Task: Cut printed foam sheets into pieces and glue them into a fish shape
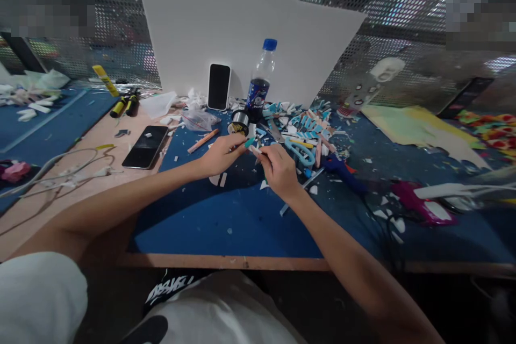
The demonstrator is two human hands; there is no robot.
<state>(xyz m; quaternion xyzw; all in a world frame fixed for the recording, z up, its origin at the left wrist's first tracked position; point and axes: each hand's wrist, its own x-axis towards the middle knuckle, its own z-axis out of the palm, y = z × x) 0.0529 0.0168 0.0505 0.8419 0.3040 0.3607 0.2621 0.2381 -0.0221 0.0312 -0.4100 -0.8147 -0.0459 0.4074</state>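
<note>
My left hand (pixel 221 156) and my right hand (pixel 279 169) meet over the middle of the blue mat (pixel 226 226), fingertips nearly touching. At the left fingertips a small teal piece (pixel 249 142) is pinched. My right hand is closed around a small white piece (pixel 255 150), whose kind is too small to tell; its end touches or lies beside the teal piece. Just behind the hands stands a spool of fine wire or thread (pixel 239 122). White cut scraps (pixel 220 179) lie below my left hand.
A cola bottle (pixel 259 83) and an upright phone (pixel 219 87) stand against the white board (pixel 217 11). Teal and white scraps (pixel 310 124), light-blue-handled scissors (pixel 300 151) and a blue glue gun (pixel 342 171) lie to the right. Another phone (pixel 145 147) lies left.
</note>
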